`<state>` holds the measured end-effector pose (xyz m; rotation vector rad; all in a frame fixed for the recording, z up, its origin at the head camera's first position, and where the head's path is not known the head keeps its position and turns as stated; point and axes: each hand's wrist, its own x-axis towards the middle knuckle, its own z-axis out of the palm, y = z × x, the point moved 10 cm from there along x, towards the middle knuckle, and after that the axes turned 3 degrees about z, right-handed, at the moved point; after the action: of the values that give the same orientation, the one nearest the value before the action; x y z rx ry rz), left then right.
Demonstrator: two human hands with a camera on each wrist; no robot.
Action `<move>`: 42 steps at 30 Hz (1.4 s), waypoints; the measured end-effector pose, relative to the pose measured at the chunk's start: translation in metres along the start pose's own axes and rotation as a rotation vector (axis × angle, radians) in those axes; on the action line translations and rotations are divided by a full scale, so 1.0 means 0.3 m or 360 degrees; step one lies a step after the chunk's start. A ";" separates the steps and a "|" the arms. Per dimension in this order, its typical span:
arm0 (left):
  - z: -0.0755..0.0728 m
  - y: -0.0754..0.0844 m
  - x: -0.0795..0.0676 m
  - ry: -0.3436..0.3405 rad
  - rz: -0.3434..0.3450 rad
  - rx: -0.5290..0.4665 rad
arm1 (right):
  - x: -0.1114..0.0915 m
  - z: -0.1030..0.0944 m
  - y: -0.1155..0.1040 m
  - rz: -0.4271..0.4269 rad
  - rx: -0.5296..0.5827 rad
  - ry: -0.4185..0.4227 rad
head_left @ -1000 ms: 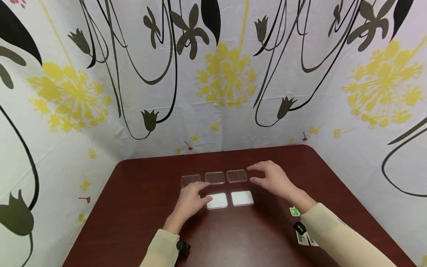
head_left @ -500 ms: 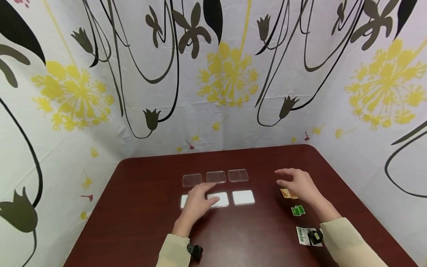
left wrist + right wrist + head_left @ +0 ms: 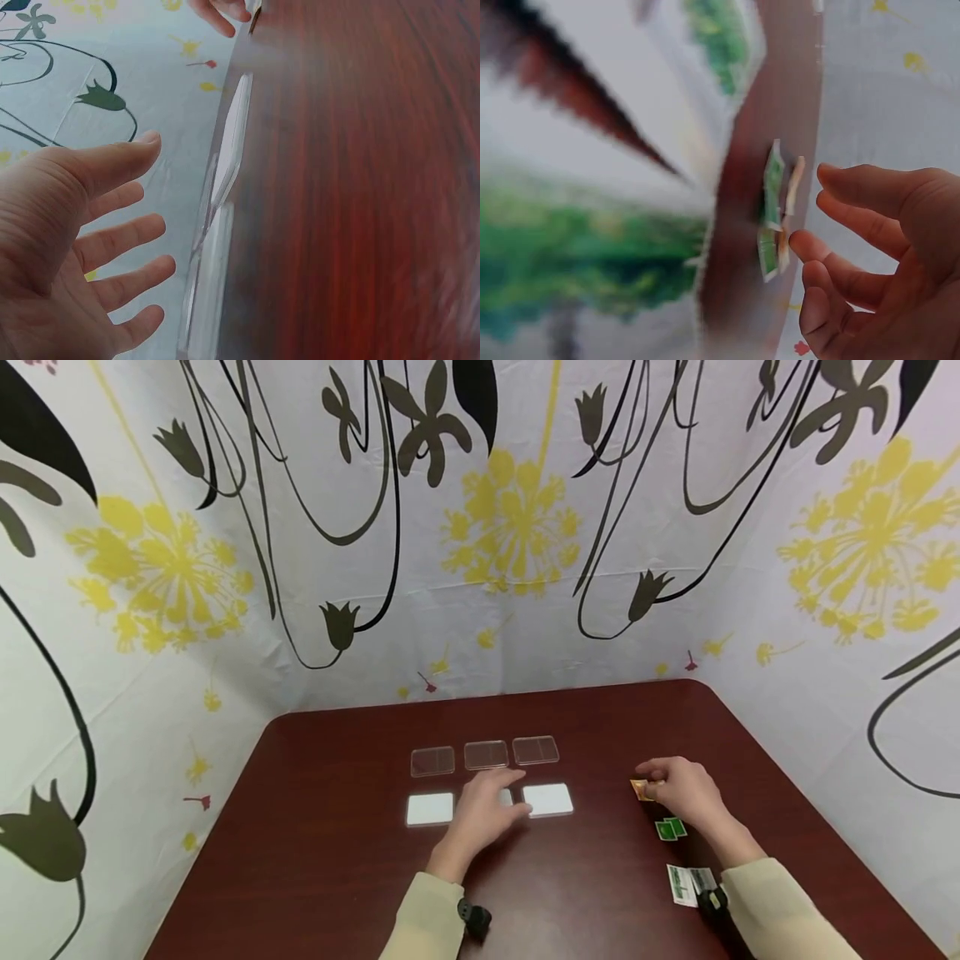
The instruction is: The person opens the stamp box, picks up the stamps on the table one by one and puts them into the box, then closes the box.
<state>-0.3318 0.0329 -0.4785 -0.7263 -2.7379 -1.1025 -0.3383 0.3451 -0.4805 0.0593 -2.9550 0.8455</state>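
Observation:
In the head view my left hand [image 3: 483, 814] hovers over a row of flat white rectangles, its thumb and fingers spread and holding nothing. It hides most of the middle rectangle; the left white rectangle [image 3: 430, 809] and right white rectangle [image 3: 547, 799] show. The left wrist view shows this row edge-on, with a clear rim on the near white rectangle [image 3: 234, 139]. My right hand [image 3: 684, 789] is at a pair of orange stamps [image 3: 641, 789], partly covering them. In the right wrist view its fingers are loosely bent, with one fingertip [image 3: 804, 244] right at the orange stamps' edge.
Behind the white row lie three clear plastic rectangles, such as the middle clear rectangle [image 3: 486, 755]. Nearer me on the right are two overlapping green stamps [image 3: 671, 829] and larger pale stamps [image 3: 682, 886]. Patterned cloth [image 3: 480, 652] hangs around the dark red table [image 3: 315, 860].
My right hand has moved right from beside the clear rectangles, then down onto the orange stamps. My left hand has shifted right along the white row, uncovering the left white rectangle.

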 end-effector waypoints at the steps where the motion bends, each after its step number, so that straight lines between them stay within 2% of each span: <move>1: 0.009 -0.001 0.002 -0.0010 -0.0007 0.0003 | -0.001 0.003 0.000 0.0000 -0.0011 0.0002; 7: 0.050 -0.003 0.004 -0.0036 0.0003 0.0063 | -0.006 0.009 -0.019 -0.0038 -0.0096 0.0036; 16: 0.072 0.011 0.016 -0.0075 0.0066 0.0207 | 0.000 0.021 -0.028 -0.0035 -0.0212 0.0062; 24: 0.082 0.041 0.028 -0.0111 0.0113 0.0407 | -0.008 0.023 -0.028 -0.0028 -0.0210 0.0070; 29: 0.100 0.033 0.037 -0.0146 0.0113 0.0539 | -0.009 0.027 -0.025 -0.0018 -0.0150 0.0071; 35: 0.102 0.025 0.050 -0.0157 0.0111 0.0585 | -0.009 0.022 -0.036 -0.0061 -0.0132 0.0111; 42: 0.093 0.022 0.059 -0.0166 0.0099 0.0581 | -0.004 0.024 -0.033 -0.0042 -0.0160 0.0105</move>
<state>-0.3421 0.0629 -0.4902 -0.8233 -2.8610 -0.5408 -0.3369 0.3328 -0.4816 0.0633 -2.9227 0.6807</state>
